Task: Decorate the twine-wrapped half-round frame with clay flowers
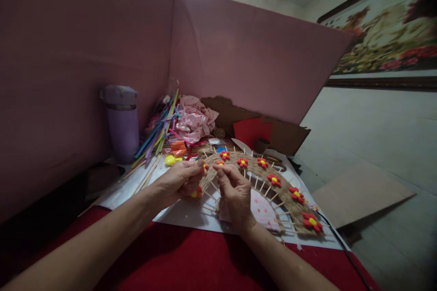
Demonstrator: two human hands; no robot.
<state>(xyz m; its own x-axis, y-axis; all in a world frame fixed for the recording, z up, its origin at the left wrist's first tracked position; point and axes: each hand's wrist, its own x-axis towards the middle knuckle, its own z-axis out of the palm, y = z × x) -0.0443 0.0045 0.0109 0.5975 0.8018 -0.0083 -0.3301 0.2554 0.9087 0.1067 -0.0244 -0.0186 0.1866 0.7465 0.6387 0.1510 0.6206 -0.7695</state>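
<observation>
My left hand [184, 179] is closed, its thumb and finger pinched together above the left part of a fan-shaped twine weave [252, 163]. Facing it, my right hand [237, 193] also pinches. A bit of red-orange shows by each set of fingertips; whether I hold it or it lies behind is unclear. Thin wooden sticks fan out through the weave. Red flowers with yellow centres, such as this flower [274, 180], sit along the arch, and another flower [196, 192] shows below my left hand. Dotted pink fabric [264, 211] fills part of the inner half circle, partly behind my right hand.
A purple tumbler [123, 125] stands at left, beside coloured strips [159, 132] and crumpled pink fabric [194, 118]. Orange material [178, 148] and a yellow lump [173, 160] lie behind my left hand. Scissors [279, 166] lie at the back right. A black cable [341, 241] crosses the right edge.
</observation>
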